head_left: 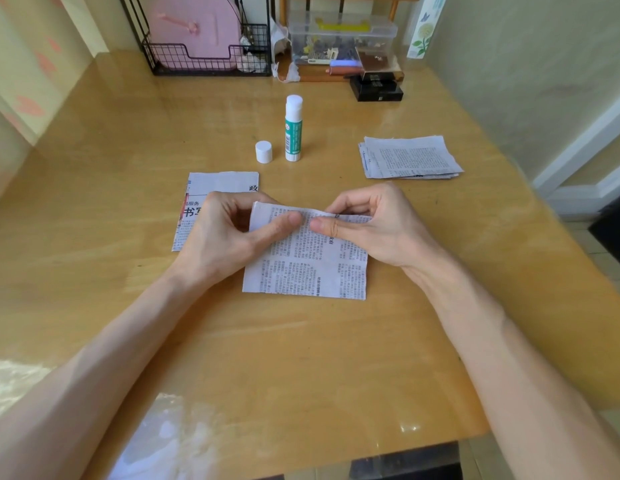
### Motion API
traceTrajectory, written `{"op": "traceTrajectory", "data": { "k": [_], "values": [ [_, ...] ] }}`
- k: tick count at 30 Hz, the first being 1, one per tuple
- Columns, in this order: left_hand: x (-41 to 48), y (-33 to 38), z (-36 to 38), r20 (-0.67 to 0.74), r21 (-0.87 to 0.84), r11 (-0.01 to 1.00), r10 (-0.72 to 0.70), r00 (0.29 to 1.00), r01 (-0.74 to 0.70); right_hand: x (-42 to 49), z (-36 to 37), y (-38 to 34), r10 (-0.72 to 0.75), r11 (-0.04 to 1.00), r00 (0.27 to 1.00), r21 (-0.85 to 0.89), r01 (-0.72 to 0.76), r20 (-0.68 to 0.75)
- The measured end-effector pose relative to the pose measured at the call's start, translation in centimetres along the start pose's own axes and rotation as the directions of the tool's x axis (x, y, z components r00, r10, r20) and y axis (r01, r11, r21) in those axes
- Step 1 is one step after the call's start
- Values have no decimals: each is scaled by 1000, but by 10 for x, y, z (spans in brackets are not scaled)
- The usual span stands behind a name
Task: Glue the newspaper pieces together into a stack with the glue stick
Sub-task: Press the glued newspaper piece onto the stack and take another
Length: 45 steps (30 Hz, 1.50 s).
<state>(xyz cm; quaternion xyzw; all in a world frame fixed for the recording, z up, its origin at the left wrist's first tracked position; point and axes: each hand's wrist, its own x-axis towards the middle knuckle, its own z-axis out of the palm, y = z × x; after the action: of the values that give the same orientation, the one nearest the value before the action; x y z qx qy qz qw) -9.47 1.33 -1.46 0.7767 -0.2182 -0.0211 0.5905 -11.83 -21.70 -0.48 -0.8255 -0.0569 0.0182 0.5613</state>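
left hand [228, 233] and right hand [374, 226]: thumbs and fingers pinch far edge of newspaper piece [301, 268], mid-surface [301, 358]; fingertips hidden behind it | second piece [211, 183] partly covered by left hand | glue stick [293, 129] uncapped, upright behind

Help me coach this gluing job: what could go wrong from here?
1. The left hand and right hand pinch the top edge of the newspaper piece; thin paper may tear or crease.
2. The glue stick stands upright and uncapped, cap beside it; a reach might topple it, or it may dry.
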Motion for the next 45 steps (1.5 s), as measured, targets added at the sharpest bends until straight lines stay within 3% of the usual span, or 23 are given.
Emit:
{"op": "traceTrajectory", "data": {
  "k": [7, 14, 28, 45],
  "values": [
    [2, -2, -3, -82, 43, 999, 3, 997, 1, 0, -3, -2, -15, 999, 999, 43, 17, -41],
    [0, 2, -3, -66, 25, 999, -37, 997, 39, 1, 0, -3, -31, 999, 998, 15, 31, -54],
    [1, 2, -5, -161, -12, 995, -103, 982, 102, -2, -1, -8, 59, 977, 991, 210, -33, -116],
    [1, 2, -5, -178, -27, 998, -65, 982, 61, -1, -7, -5, 53, 977, 977, 211, -8, -209]
  ]
}}
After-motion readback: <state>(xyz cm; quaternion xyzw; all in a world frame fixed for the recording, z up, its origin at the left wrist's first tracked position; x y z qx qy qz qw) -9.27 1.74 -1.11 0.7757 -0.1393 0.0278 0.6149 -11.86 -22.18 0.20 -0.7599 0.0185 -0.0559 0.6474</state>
